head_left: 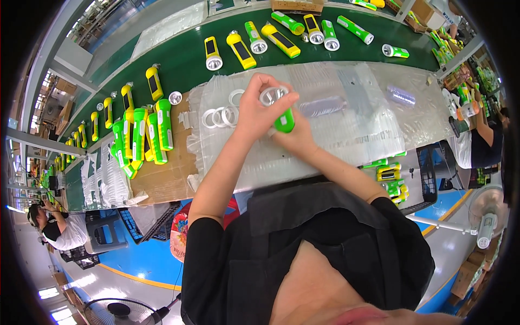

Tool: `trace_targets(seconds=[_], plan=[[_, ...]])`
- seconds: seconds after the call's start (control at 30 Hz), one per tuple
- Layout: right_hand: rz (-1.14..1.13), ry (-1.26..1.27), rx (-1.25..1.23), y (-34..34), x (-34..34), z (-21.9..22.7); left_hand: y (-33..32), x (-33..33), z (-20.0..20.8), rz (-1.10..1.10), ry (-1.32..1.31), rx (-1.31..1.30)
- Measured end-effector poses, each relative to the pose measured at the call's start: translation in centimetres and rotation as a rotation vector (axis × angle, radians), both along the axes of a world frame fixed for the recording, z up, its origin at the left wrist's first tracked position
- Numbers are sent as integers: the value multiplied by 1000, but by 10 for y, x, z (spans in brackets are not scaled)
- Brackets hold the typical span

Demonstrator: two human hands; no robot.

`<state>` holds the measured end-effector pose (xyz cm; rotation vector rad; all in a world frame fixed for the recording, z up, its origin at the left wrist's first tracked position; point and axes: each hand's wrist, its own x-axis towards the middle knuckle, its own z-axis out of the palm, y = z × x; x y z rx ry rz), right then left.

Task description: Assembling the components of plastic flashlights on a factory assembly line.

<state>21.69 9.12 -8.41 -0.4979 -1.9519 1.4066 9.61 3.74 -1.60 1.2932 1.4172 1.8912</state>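
A green flashlight (284, 122) is held over the middle of the plastic-covered worktop, with its round clear-fronted head tilted up. My left hand (259, 105) is closed around the head, its thumb and fingers at the rim. Lower down, my right hand (295, 136) wraps the body from behind; its fingers are partly hidden by the flashlight and my left hand. Several white rings (208, 118) lie on the plastic just left of my hands. To the right is a clear, bluish cylindrical stack (323, 106), and farther right lies another one (401, 96).
A pile of green and yellow flashlights (164, 124) lies at the left on brown cardboard (179, 176). More flashlights (280, 40) lie along the green belt (187, 62) behind. A black crate (428, 181) with flashlights stands below right. A fan (486, 211) and other people are farther off.
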Motion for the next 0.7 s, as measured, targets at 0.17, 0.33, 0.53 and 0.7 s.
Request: trace_targets(seconds=[0.17, 0.33, 0.53, 0.7], plan=[[975, -187, -637, 14, 25, 62, -34, -1, 47, -395, 79, 111], [1225, -418, -361, 74, -26, 93, -47, -44, 54, 92, 635, -34], [-376, -210, 838, 278, -120, 24, -9, -198, 22, 1030, 596, -189], [-336, -883, 907, 325, -159, 28, 12, -288, -50, 1024, 923, -562]])
